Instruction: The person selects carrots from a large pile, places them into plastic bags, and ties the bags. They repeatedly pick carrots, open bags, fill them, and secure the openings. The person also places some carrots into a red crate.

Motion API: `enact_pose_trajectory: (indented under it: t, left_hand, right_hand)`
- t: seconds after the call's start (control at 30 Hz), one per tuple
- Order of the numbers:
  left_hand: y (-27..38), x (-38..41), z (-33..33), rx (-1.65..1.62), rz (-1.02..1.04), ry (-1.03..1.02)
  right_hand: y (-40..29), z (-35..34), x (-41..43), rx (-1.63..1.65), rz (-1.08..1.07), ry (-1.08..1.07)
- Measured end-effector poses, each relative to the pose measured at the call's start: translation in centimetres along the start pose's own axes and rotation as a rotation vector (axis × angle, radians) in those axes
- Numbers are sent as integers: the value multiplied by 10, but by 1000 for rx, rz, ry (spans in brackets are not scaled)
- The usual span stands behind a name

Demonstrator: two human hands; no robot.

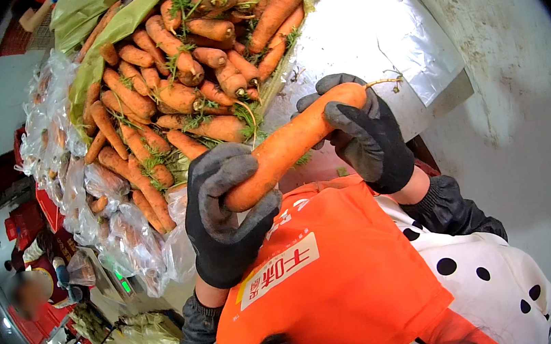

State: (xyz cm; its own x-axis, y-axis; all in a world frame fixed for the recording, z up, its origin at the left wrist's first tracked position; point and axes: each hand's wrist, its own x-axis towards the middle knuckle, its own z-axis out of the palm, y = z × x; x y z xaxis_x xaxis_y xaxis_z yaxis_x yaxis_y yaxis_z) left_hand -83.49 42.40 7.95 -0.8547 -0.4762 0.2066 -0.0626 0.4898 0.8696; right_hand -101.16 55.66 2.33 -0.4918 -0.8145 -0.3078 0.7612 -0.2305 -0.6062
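Both my hands wear dark gloves with grey palms and hold one large orange carrot (292, 144) slantwise above the work surface. My left hand (231, 208) grips its thick lower end, with fingers and thumb around it. At the other end, my right hand (363, 130) closes on the tapered part, where a thin root hangs out past the fingers. Beyond the hands, an opened yellow-green plastic sack (76, 101) holds a heap of soil-marked carrots (176, 96) with bits of green leaf among them. The nearest heap carrots lie just behind my left hand.
Clear plastic bags of carrots (126, 236) crowd the left side of the sack. A sheet of clear plastic (392, 28) lies on the metal table at the right. At far left a co-worker (43, 272) holds a bag near a scale with a green display (123, 281).
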Motion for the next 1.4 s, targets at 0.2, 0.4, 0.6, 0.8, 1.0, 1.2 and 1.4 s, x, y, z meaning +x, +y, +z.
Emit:
enact_pose_trajectory:
  t: [0.2,0.4,0.6,0.8,1.0,1.2,1.4]
  left_hand:
    - [9,-11,-17,-387,-442,108]
    - [17,-30,-47,-521,-562,169]
    - [-6,-64,-79,-171,-223,282]
    - [-21,-97,-116,-101,-171,325]
    - [-46,-128,-145,-314,-287,294]
    - [-69,-142,-158,-422,-297,185]
    - [-81,-140,-165,-573,-330,151]
  right_hand:
    - [-10,34,1,-297,-183,-200]
    - [4,60,5,-474,-216,-423]
    - [29,106,-10,-432,-11,-242]
    - [63,143,-16,-548,26,-214]
    - [103,166,-19,-511,22,-240]
    - [116,182,-24,-660,-6,-301]
    - [125,182,-28,-679,-65,-277]
